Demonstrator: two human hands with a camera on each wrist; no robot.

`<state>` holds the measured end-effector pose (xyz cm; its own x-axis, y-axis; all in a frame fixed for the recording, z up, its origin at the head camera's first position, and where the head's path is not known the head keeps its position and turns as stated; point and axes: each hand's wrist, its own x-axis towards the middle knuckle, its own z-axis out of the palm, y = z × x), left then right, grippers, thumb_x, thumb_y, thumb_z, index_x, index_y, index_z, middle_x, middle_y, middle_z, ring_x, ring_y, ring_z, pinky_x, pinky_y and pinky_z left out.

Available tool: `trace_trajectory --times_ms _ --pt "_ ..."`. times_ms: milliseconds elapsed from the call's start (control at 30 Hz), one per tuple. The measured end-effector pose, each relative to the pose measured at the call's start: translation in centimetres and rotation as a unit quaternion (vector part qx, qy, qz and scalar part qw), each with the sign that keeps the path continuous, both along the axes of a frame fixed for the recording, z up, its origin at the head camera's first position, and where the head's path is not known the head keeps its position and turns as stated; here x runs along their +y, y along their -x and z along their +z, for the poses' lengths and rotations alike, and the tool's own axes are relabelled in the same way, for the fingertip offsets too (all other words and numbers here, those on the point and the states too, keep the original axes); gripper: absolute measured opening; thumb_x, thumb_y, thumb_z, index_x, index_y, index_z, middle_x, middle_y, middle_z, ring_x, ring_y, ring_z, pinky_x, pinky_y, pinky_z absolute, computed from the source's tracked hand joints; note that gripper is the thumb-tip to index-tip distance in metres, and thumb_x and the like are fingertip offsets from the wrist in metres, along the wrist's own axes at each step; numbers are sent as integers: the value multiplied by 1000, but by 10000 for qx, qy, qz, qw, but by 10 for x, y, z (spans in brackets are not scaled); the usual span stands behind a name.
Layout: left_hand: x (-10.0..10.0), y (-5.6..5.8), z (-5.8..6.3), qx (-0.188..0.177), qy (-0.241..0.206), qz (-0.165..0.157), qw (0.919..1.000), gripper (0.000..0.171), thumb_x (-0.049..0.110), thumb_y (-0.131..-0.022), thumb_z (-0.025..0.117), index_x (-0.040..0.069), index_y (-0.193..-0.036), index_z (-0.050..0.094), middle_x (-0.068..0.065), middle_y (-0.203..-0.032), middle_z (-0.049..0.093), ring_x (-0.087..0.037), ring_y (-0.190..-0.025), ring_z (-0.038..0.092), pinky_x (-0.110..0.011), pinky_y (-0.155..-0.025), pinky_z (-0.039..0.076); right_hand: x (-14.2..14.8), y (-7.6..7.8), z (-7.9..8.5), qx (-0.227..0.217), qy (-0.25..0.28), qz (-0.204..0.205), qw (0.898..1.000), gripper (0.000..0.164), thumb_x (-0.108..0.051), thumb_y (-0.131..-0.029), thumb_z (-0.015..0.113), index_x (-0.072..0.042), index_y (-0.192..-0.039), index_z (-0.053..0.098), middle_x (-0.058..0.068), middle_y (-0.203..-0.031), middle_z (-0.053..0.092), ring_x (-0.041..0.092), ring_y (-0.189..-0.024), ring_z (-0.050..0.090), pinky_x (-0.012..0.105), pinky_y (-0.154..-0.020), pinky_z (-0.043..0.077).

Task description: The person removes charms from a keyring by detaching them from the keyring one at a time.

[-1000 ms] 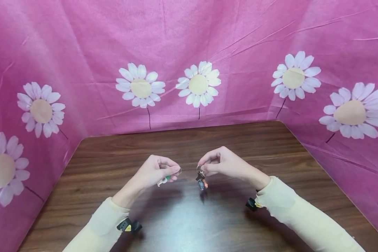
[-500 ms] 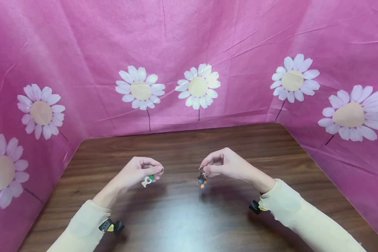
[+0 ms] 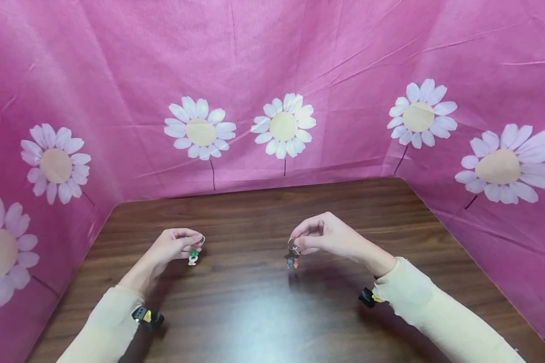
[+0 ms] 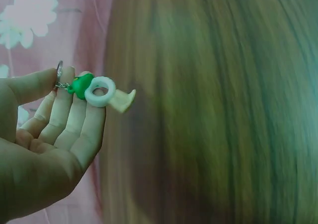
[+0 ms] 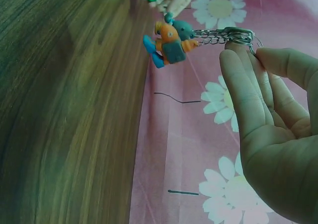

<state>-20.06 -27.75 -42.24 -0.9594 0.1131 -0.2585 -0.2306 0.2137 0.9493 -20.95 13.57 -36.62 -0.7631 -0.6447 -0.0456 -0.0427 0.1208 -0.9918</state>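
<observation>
My left hand point(image 3: 174, 246) pinches the metal split ring of a keychain point(image 4: 100, 91) between thumb and fingertips. Its charm has a green top, a white ring and a cream lower part, and it dangles over the table. To the right, my right hand point(image 3: 320, 234) pinches the ring of a bunch of keychains point(image 5: 171, 44) by thumb and fingertip. Short chains carry orange, blue and teal figures below the ring. In the right wrist view the left hand and its green charm show in the distance.
Beneath both hands lies a dark wood-grain table point(image 3: 250, 302). A pink cloth point(image 3: 131, 75) printed with white daisies rises around its back and sides. Small black wrist cameras sit under both cream sleeves point(image 3: 436, 302).
My left hand has moved left, away from the right hand, carrying its green and white keychain. The right hand has shifted slightly right, and its figures have swung a little.
</observation>
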Motion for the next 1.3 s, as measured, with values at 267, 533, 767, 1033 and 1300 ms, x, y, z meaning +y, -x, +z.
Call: trace_trajectory --times_ms 267,533,767,1033,1300 --pt "-20 7 -12 -61 481 367 9982 29 13 -99 67 -10 -116 67 -6 -96 76 -9 -84 70 -25 -75 58 0 -1 8 -42 57 -63 10000 25 -3 -90 75 9 -111 70 18 -97 74 26 -88 74 50 -86 57" --pt "-41 7 -17 389 1573 528 9854 32 13 -100 64 -15 -116 65 -12 -101 75 -11 -82 68 -24 -73 58 -1 -1 8 -23 54 28 10000 24 -3 -91 74 9 -111 70 18 -96 75 26 -88 74 48 -85 58" --pt "-53 9 -21 332 1580 646 9848 30 9 -100 62 -17 -114 64 -8 -96 74 -8 -76 67 -22 -70 58 2 0 7 -26 32 10 10000 25 -2 -90 74 9 -112 69 19 -98 74 26 -88 74 48 -85 58" --pt "-55 8 -27 110 1128 762 9906 30 4 -99 62 -20 -116 59 -4 -97 73 -3 -78 66 -22 -74 58 -3 8 2 -104 -33 51 9999 24 -2 -92 71 10 -112 69 17 -95 75 26 -87 74 49 -86 57" --pt "-53 10 -24 246 1573 879 9833 26 3 -97 61 -19 -111 59 -4 -86 70 -7 -69 66 -22 -66 58 -7 8 -6 -198 87 -101 9997 24 -4 -91 73 8 -111 70 18 -97 74 26 -87 74 50 -86 58"
